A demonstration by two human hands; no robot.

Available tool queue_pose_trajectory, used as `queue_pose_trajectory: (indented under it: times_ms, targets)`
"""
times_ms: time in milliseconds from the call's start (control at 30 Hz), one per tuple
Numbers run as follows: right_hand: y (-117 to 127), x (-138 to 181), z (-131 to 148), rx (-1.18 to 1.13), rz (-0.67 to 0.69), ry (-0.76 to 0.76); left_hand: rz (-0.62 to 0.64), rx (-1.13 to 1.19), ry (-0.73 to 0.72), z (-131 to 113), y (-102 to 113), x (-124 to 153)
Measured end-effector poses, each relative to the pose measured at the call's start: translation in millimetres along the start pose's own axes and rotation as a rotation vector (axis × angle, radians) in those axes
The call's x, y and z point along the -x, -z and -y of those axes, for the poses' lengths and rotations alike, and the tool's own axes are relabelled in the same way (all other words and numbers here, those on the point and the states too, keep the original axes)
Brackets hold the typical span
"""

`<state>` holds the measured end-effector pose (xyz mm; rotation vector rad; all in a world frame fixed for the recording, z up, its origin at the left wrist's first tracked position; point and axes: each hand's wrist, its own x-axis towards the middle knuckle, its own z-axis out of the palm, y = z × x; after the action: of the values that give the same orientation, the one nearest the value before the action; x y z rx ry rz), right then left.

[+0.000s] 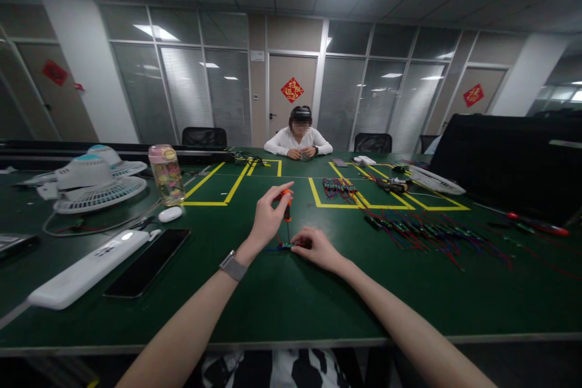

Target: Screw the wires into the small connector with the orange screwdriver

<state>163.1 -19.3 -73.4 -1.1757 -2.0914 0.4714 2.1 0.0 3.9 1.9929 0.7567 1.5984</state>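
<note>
My left hand [267, 216] pinches the orange handle of a small screwdriver [288, 209], held upright with its tip down on a small wired part [285, 247] lying on the green table [282, 297]. My right hand [316, 248] lies curled over that part with its fingers pressed on it, holding it against the table. A grey watch [233, 266] is on my left wrist. Red and blue wires run out from the part to the left.
A pile of wired parts [427, 233] lies to the right, another small bunch [339, 188] inside yellow tape lines. On the left are a black phone [148, 262], a white power strip [88, 268], a mouse [170, 214], a bottle [167, 174] and fans [91, 185]. A person [299, 139] sits opposite.
</note>
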Motion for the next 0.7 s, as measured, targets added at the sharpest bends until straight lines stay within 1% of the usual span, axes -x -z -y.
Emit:
queue_pose_trajectory:
  times_ms: [67, 133, 267, 467, 533, 633, 700]
  targets:
    - [0.0, 0.0, -0.4, 0.013, -0.006, -0.004, -0.041, -0.064, -0.019, -0.7, -0.4, 0.3]
    - [0.1, -0.2, -1.0, 0.029, -0.015, -0.016, -0.054, -0.100, -0.019, -1.4, -0.6, 0.8]
    - [1.6, -0.5, -2.4, 0.076, -0.016, -0.029, 0.003, -0.063, 0.016, -1.6, 0.2, 0.6]
    - [4.2, 0.8, 0.1, 0.100, 0.003, 0.006, 0.008, 0.040, 0.021, 1.2, 1.4, -1.0]
    - [4.2, 1.0, 1.9, 0.097, 0.005, 0.012, -0.022, 0.025, 0.015, 2.2, 0.9, -0.6]
    - [3.4, 0.9, 4.3, 0.085, 0.010, 0.024, -0.093, -0.080, -0.013, 2.8, 0.0, 0.0]
    - [2.7, 0.9, 5.8, 0.084, 0.013, 0.029, -0.094, -0.097, -0.009, 2.7, -0.4, -0.2]
